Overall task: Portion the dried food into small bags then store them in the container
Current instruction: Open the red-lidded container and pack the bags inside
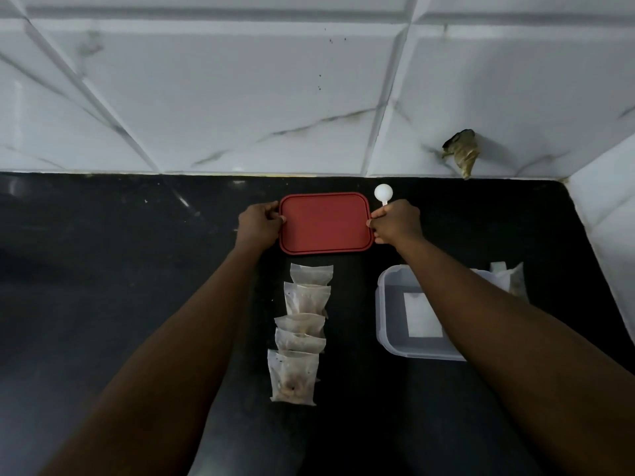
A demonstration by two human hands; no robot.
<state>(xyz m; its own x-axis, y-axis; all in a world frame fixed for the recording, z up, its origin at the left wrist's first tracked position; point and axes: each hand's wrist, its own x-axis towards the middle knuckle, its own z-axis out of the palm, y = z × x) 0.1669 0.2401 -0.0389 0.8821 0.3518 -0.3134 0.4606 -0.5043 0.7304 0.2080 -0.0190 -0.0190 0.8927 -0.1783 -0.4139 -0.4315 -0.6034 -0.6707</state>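
At far edge of table, left grip and right grip pinched red lid by short ends; filled bags lay beside open container. Lid needed level carry, clear of bags

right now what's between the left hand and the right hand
The red lid alone: the left hand grips its left edge, the right hand its right edge. The head view shows it.

Single head-worn view, close, down and forward over black counter toward tiled wall
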